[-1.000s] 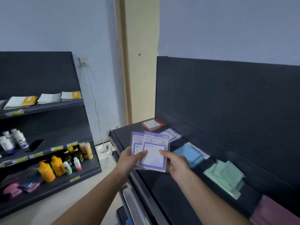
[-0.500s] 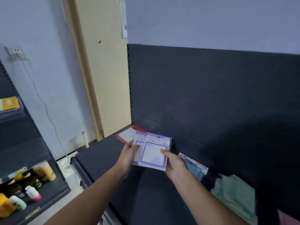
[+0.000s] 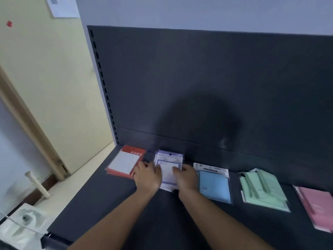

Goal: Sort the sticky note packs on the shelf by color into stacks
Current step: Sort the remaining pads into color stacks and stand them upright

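Left hand (image 3: 147, 175): palm down; fingers on the purple pack's (image 3: 169, 159) left edge; grip unclear
Right hand (image 3: 185, 177): palm down on its right edge; grip unclear
Purple pack: flat on the shelf (image 3: 108, 204), under both hands
Red pack (image 3: 126, 164): just left of the left hand
Blue pack (image 3: 214, 184): just right of the right hand

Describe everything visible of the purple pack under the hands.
The purple pack lies flat on the dark shelf by the back panel, between the red pack and the blue pack. It has a white face, a purple border, a blurred printed header and a glossy clear wrapper. The left hand and right hand rest palm down on its lower half, fingers on its face. Whether more packs lie beneath it is unclear.
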A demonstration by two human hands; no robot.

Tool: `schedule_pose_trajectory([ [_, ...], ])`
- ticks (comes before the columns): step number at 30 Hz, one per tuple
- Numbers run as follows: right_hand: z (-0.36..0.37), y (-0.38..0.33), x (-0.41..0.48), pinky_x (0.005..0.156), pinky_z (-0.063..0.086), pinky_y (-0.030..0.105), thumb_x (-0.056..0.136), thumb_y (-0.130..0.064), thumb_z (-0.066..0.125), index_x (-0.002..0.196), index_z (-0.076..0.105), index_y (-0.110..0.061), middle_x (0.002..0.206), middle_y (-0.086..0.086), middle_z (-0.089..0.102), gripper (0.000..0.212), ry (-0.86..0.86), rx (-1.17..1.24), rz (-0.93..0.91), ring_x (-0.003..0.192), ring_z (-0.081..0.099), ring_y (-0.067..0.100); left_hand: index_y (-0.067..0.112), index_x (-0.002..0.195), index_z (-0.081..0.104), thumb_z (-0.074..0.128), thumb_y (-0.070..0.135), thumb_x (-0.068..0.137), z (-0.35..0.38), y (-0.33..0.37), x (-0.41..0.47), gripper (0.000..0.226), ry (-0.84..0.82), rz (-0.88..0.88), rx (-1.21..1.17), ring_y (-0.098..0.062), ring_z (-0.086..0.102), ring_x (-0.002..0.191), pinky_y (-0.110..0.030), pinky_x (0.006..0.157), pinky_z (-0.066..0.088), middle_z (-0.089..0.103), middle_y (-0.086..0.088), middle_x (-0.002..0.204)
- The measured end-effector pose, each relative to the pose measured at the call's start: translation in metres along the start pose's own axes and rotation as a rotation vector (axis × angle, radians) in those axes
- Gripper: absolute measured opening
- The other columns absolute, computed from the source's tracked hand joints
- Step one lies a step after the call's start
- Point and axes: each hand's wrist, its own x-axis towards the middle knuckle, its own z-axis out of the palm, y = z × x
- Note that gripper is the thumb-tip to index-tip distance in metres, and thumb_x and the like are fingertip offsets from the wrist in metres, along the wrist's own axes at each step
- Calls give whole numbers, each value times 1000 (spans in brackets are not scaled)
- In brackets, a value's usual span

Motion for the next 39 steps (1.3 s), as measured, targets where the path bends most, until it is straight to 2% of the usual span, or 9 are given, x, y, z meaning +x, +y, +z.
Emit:
schedule_pose_trajectory([
  [3,6,0,0,72,49,31,82,-11,61,92,64,-1,102,20,65,15,64,-76,-22,87,62,26,10,128,46,36,32,98,2,-3,2,39,-48,50,74,-30,35,120,-34,98,29,39,-15,127],
  [6,11,-1,0,87,47,37,83,-13,62,104,60,4,114,23,58,28,51,-133,-30,103,58,32,8,132,39,41,32,96,-2,0,3,43,-71,55,60,-32,34,124,-37,99,30,36,-16,133],
  [10,5,-6,-5,92,48,39,84,-17,61,112,56,2,117,20,56,34,2,-143,-51,106,57,32,11,127,46,54,25,89,-7,11,-2,42,47,174,-100,-30,36,120,-35,96,28,42,-13,129],
  [15,-47,-14,-17,60,41,13,88,-13,52,108,61,-6,94,2,61,23,-55,-35,-133,84,55,13,12,99,62,57,13,87,0,57,-23,13,39,356,-395,-23,52,104,-36,90,38,61,-5,106],
  [17,-88,-15,-22,70,44,9,86,-7,51,107,63,-7,96,0,63,24,-61,7,-149,88,55,10,11,94,63,55,11,87,11,85,-37,11,-13,429,-418,-22,55,99,-36,89,40,63,-5,101],
  [20,-168,-3,-31,86,47,26,83,-2,51,106,65,-5,102,6,67,27,23,19,-137,92,58,13,13,86,64,56,12,86,37,136,-75,8,-127,528,-459,-21,57,94,-37,87,43,64,-2,94],
  [26,-369,69,-80,77,42,22,86,-7,54,92,64,-13,90,0,62,13,361,-33,-53,88,56,14,17,84,65,56,18,85,113,253,-205,9,-330,734,-437,-18,59,93,-32,86,41,65,3,94],
  [32,-563,163,-174,77,37,20,88,-14,58,109,64,-9,103,1,63,23,670,-155,88,93,54,11,21,99,60,50,30,90,186,353,-363,16,-541,1043,-268,-17,54,106,-36,97,35,60,6,109],
  [39,-676,228,-249,62,39,15,85,-13,60,97,64,-18,88,-7,63,14,853,-143,156,83,57,8,22,111,57,49,35,91,238,404,-465,25,-610,1113,-79,-17,48,114,-35,98,32,55,4,120],
])
